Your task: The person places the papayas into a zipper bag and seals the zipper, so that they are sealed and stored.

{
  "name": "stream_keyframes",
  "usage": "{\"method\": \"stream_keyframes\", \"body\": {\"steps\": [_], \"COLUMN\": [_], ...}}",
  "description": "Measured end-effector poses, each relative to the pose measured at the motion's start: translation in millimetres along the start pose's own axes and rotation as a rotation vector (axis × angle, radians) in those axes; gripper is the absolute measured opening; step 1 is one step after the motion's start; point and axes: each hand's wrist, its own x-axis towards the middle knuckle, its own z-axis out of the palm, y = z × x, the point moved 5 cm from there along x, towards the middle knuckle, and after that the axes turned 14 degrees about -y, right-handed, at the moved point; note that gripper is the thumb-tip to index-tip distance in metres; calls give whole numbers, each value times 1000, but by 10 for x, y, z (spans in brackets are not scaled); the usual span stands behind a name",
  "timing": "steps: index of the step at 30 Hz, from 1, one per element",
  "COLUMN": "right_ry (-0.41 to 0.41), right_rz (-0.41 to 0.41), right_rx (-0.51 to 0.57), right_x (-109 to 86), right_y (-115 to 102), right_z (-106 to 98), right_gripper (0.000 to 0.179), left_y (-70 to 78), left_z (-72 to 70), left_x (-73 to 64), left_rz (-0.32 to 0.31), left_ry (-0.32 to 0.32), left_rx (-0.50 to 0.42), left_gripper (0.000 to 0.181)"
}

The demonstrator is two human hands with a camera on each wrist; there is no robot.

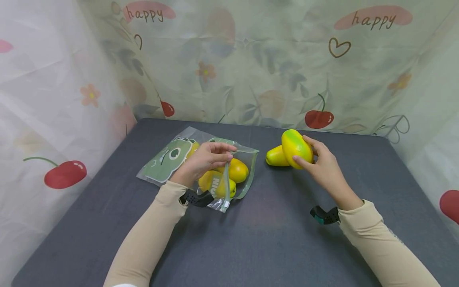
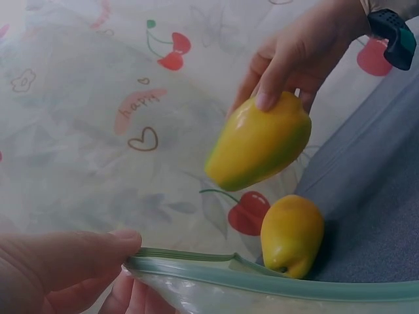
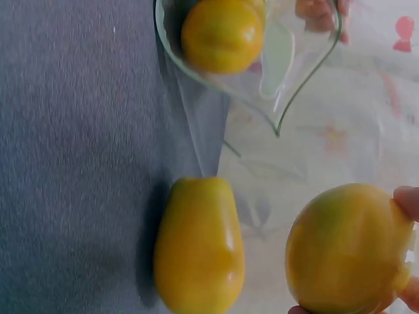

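Observation:
My left hand (image 1: 202, 161) pinches the opening edge of a clear zip bag (image 1: 159, 165) printed with a green cartoon face. Inside the bag lie several yellow papayas (image 1: 238, 171), partly hidden by the print and my hand. To the right, my right hand (image 1: 324, 167) grips a yellow-green papaya (image 1: 297, 148) and holds it up off the table. Another papaya (image 1: 276, 156) lies on the table just behind and left of it. The left wrist view shows the bag's green zip rim (image 2: 262, 280) parted, with the held papaya (image 2: 265, 140) beyond it.
The dark grey table (image 1: 265, 247) reaches to a patterned cloth backdrop (image 1: 247, 67) at the back, with white printed cloth at both sides. A zip slider (image 1: 226, 204) sits at the bag's near corner.

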Motion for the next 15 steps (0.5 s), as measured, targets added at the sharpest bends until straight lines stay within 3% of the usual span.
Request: {"method": "stream_keyframes", "body": {"steps": [15], "right_ry": [-80], "right_rz": [-46], "right_rx": [3], "right_x": [-151], "right_y": [-170], "right_z": [247], "right_gripper": [72], "left_y": [7], "left_z": [4], "left_x": [-6], "left_rz": [10], "left_ry": [-4], "left_rx": [1], "left_gripper": [31]}}
